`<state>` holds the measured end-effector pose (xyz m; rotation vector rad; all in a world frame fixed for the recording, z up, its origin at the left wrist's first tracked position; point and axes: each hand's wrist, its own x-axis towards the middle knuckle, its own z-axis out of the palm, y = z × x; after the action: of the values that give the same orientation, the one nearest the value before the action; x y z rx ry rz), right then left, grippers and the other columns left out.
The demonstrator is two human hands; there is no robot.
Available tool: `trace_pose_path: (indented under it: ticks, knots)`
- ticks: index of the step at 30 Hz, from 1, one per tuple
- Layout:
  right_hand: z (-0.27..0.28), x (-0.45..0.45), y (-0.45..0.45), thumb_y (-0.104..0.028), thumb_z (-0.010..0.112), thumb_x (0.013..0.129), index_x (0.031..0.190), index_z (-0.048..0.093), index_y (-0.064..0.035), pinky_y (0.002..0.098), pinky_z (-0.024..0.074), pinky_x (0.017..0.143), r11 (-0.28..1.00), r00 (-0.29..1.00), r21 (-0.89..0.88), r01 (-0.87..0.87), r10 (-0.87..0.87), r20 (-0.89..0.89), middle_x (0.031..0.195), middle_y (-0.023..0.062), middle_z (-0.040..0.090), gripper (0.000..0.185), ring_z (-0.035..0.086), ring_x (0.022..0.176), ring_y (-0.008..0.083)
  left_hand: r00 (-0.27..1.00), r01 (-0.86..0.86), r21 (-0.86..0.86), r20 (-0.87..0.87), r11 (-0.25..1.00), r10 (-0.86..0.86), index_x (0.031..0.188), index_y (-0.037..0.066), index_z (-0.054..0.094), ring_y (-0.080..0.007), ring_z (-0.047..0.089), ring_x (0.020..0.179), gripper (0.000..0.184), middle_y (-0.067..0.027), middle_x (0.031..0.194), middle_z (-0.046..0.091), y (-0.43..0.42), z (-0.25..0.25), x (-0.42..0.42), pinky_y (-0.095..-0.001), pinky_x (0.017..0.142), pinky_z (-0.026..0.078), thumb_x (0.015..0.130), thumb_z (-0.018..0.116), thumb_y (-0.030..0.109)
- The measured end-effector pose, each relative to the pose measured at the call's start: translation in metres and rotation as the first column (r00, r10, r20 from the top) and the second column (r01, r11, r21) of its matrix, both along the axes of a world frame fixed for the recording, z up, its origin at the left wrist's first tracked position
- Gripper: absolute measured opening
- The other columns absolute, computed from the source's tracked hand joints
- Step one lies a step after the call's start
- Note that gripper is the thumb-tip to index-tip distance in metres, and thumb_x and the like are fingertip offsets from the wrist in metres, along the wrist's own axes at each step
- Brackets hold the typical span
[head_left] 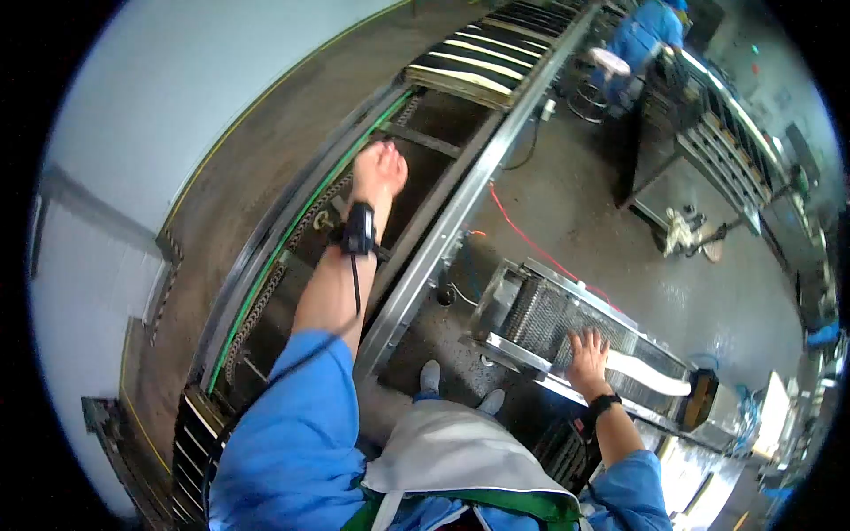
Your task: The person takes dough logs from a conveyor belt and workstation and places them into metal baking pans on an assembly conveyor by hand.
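My left hand is stretched out over the gap in a long chain conveyor, its fingers curled into a loose fist. No object shows in it. Beyond it on the same conveyor lie dark slatted trays carrying long white strips. My right hand, fingers spread, is low over a metal mesh belt. Beside its fingers a long, smooth white strip lies along that belt; whether the hand touches it I cannot tell. Both wrists wear black bands, the left one with a cable.
A co-worker in blue is at another machine at the upper right, near a round stool. A red cable crosses the wet floor behind the mesh belt. At the left stands a white wall.
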<state>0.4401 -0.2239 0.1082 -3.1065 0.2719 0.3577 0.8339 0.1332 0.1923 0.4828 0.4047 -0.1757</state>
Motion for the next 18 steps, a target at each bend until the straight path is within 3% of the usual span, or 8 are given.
trace_pose_path:
  ticks: [2, 6, 8, 10, 13, 15, 17, 18]
  knots:
    - [0.025, 0.003, 0.006, -0.033, 0.08, 0.058, 0.132, 0.041, -0.0175, 0.0587, 0.0156, 0.108, 0.999, 0.992, 0.003, 0.044, -0.043, -0.115, 0.135, 0.0141, 0.038, 0.085, 0.024, 0.133, 0.0339, 0.993, 0.12, -0.059, -0.01, 0.991, -0.121, 0.093, 0.011, 0.055, -0.0177, 0.059, 0.076, 0.01, -0.0035, 0.087, 0.06, -0.032, -0.009, -0.052, -0.029, 0.066, 0.05, 0.084, 0.058, 0.014]
    - [-0.005, -0.013, -0.01, -0.043, 0.082, 0.053, 0.132, 0.04, -0.0119, 0.0602, 0.0147, 0.107, 0.991, 0.993, -0.073, 0.111, -0.113, -0.027, 0.132, 0.0132, 0.04, 0.094, 0.028, 0.132, 0.0332, 0.916, 0.323, -0.158, -0.198, 0.933, -0.35, 0.093, 0.01, 0.055, -0.0189, 0.059, 0.076, 0.013, -0.0063, 0.088, 0.06, -0.071, -0.04, -0.181, -0.0309, 0.067, 0.051, 0.082, 0.061, 0.012]
    - [-0.006, -0.013, -0.016, -0.041, 0.081, 0.057, 0.131, 0.04, -0.0095, 0.0582, 0.0155, 0.108, 0.988, 0.993, -0.144, 0.061, -0.075, -0.091, 0.132, 0.0113, 0.042, 0.09, 0.034, 0.129, 0.0304, 0.83, 0.405, -0.038, -0.404, 0.914, -0.384, 0.093, 0.009, 0.056, -0.0194, 0.058, 0.076, 0.01, -0.0072, 0.088, 0.06, -0.075, -0.082, -0.232, -0.0296, 0.067, 0.05, 0.083, 0.057, 0.012]
    - [-0.017, -0.012, -0.02, -0.038, 0.08, 0.059, 0.131, 0.04, -0.01, 0.0561, 0.0171, 0.109, 0.992, 0.997, -0.114, 0.049, -0.055, -0.05, 0.131, 0.0116, 0.043, 0.087, 0.035, 0.128, 0.0284, 0.623, 0.573, -0.142, -0.564, 0.807, -0.542, 0.09, 0.01, 0.056, -0.0186, 0.057, 0.075, 0.007, -0.006, 0.084, 0.058, -0.061, -0.144, -0.237, -0.0294, 0.066, 0.049, 0.083, 0.055, 0.012]
    - [0.002, -0.004, -0.002, -0.031, 0.08, 0.056, 0.131, 0.04, -0.0083, 0.0542, 0.0193, 0.108, 0.998, 0.996, -0.027, 0.053, -0.055, -0.072, 0.128, 0.0112, 0.045, 0.088, 0.039, 0.123, 0.0286, 0.714, 0.659, 0.08, -0.38, 0.748, -0.588, 0.088, 0.009, 0.056, -0.0166, 0.058, 0.081, 0.009, -0.0032, 0.084, 0.06, -0.074, -0.117, -0.158, -0.0277, 0.071, 0.049, 0.083, 0.059, 0.017]
    - [-0.028, -0.004, -0.009, -0.029, 0.08, 0.055, 0.131, 0.039, -0.0082, 0.0539, 0.0201, 0.107, 0.999, 0.998, -0.03, 0.023, -0.021, 0.065, 0.126, 0.0123, 0.045, 0.089, 0.04, 0.122, 0.0299, 0.828, 0.561, 0.169, -0.144, 0.811, -0.543, 0.087, 0.009, 0.057, -0.0153, 0.059, 0.085, 0.013, -0.0014, 0.085, 0.061, -0.09, -0.058, -0.071, -0.0266, 0.075, 0.049, 0.083, 0.062, 0.02]
    - [-0.013, -0.002, 0.001, -0.023, 0.073, 0.062, 0.131, 0.039, -0.0077, 0.0523, 0.0209, 0.107, 1.0, 1.0, -0.017, 0.007, -0.007, 0.024, 0.124, 0.0129, 0.046, 0.078, 0.042, 0.12, 0.0296, 0.852, 0.457, 0.236, 0.162, 0.857, -0.499, 0.076, 0.01, 0.053, -0.0137, 0.054, 0.063, 0.018, -0.0023, 0.071, 0.057, -0.098, 0.016, 0.006, -0.0271, 0.056, 0.045, 0.086, 0.057, 0.024]
    - [-0.014, 0.002, 0.002, -0.021, 0.071, 0.063, 0.131, 0.039, -0.0072, 0.0511, 0.0212, 0.108, 1.0, 0.999, -0.023, 0.001, 0.0, 0.033, 0.124, 0.0132, 0.047, 0.076, 0.042, 0.119, 0.0294, 0.698, 0.233, 0.577, 0.461, 0.783, -0.548, 0.072, 0.009, 0.051, -0.0123, 0.047, 0.049, 0.015, -0.0021, 0.063, 0.053, -0.093, 0.017, 0.065, -0.0276, 0.042, 0.038, 0.083, 0.057, 0.018]
